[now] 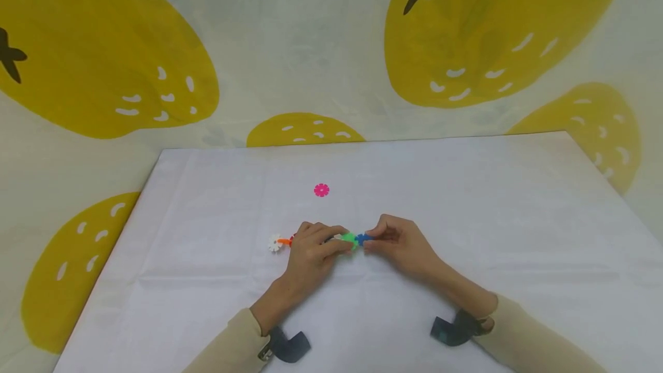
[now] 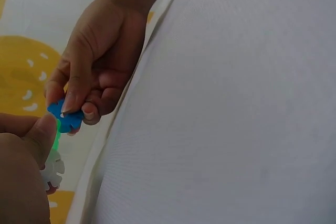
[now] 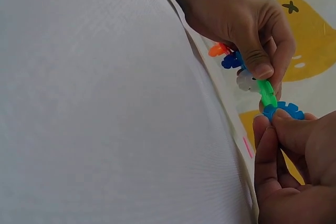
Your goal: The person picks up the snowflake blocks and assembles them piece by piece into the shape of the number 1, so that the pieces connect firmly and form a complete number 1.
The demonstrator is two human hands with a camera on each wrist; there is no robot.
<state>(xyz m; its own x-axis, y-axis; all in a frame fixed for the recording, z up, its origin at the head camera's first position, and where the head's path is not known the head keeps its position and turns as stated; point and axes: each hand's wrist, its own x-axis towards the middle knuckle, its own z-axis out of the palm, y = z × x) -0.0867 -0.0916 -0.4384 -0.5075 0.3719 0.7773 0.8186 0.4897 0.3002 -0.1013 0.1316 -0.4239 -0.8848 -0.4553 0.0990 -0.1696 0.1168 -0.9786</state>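
A chain of notched plastic snowflake discs runs between the two hands. My left hand (image 1: 311,249) covers its middle and pinches the green snowflake disc (image 3: 269,94) between thumb and fingers. With thumb and fingertips, my right hand (image 1: 406,246) grips a blue snowflake disc (image 2: 70,119), which meets the green one at its edge. Beyond the green disc come a translucent white disc (image 3: 245,81), a dark blue disc (image 3: 230,61) and an orange disc (image 1: 284,241). A white disc (image 1: 274,243) forms the chain's left end. Part of a red disc shows beside the left hand.
A single pink snowflake disc (image 1: 322,190) lies on the white-covered table (image 1: 466,189), farther back than the hands. Behind the table hangs a pale cloth (image 1: 300,33) with large yellow fruit prints. Each wrist wears a dark strap-on device.
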